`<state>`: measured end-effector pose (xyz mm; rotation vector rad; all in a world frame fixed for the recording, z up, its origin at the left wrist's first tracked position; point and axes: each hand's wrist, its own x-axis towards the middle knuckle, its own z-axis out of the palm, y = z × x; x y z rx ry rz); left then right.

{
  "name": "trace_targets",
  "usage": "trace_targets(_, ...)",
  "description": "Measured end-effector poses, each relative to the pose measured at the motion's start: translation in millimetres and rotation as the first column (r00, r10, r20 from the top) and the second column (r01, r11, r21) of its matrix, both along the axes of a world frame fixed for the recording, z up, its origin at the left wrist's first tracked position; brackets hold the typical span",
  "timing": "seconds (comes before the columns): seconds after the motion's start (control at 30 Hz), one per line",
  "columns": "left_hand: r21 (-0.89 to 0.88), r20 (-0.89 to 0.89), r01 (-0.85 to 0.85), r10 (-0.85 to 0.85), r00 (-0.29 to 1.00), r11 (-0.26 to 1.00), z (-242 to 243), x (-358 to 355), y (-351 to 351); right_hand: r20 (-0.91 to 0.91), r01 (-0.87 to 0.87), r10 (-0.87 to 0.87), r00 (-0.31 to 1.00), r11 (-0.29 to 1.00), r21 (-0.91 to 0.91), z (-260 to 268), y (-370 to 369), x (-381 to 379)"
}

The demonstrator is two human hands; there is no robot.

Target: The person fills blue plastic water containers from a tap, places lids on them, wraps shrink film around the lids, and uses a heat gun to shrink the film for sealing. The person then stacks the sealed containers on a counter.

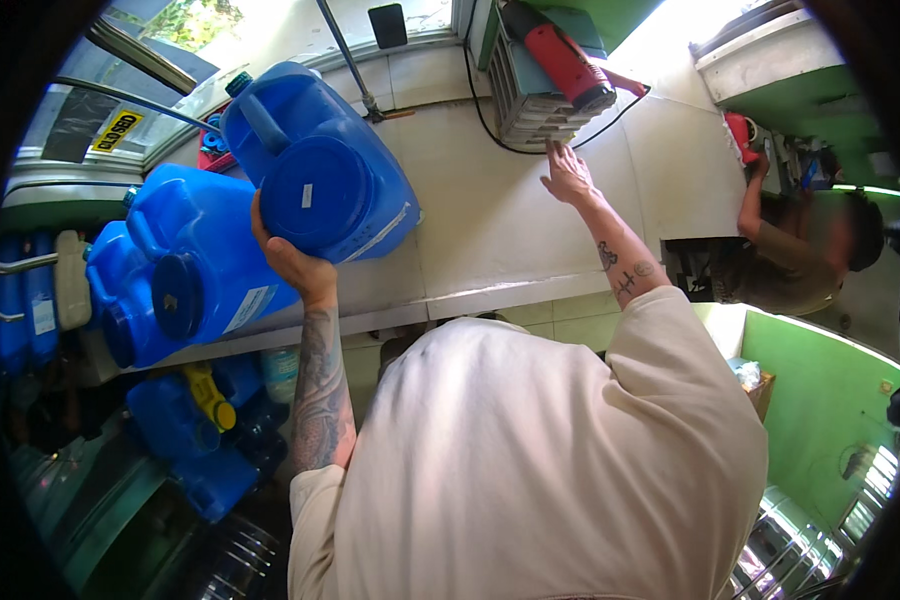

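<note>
My left hand [300,268] grips the lower left side of a blue plastic water container [375,169], beside its large round screw cap [319,195]. This container stands tilted in the view on the white tiled counter, with a white label on its cap. My right hand [568,174] reaches out with fingers extended and nothing in it. Its fingertips are at the foot of a small stacked drawer unit [521,105]; whether they touch it I cannot tell. On top of that unit lies a red and black heat gun [562,64], its black cord [474,90] looping down around the drawers.
More blue water containers [210,240] stand left along the counter [480,217]. Below it are further blue containers [172,420] and a yellow one [210,397]. A metal pipe [345,56] rises behind. At right, another person [795,247] holds a red tool [741,136].
</note>
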<state>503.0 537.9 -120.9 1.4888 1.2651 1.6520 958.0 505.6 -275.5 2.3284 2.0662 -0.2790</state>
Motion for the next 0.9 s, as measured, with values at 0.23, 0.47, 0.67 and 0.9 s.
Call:
trace_targets(0.23,-0.024,0.033,0.016,-0.015,0.999,1.0,1,0,-1,-0.056,0.204,-0.207,0.977,0.978,-0.043,2,24,-4)
trace_targets(0.47,-0.024,0.049,-0.009,0.01,0.999,1.0,3,3,-3,-0.305,-0.125,-0.008,0.952,0.902,-0.413,87,-28,33)
trace_targets(0.67,-0.011,0.027,-0.007,0.007,1.0,1.0,-3,-1,1,-0.337,0.083,-0.114,0.935,0.991,-0.106,82,-22,38)
trace_targets(0.9,0.01,-0.153,-0.049,0.05,0.987,0.999,15,-6,0,-0.207,0.184,-0.137,0.969,0.955,0.232,-43,36,-2)
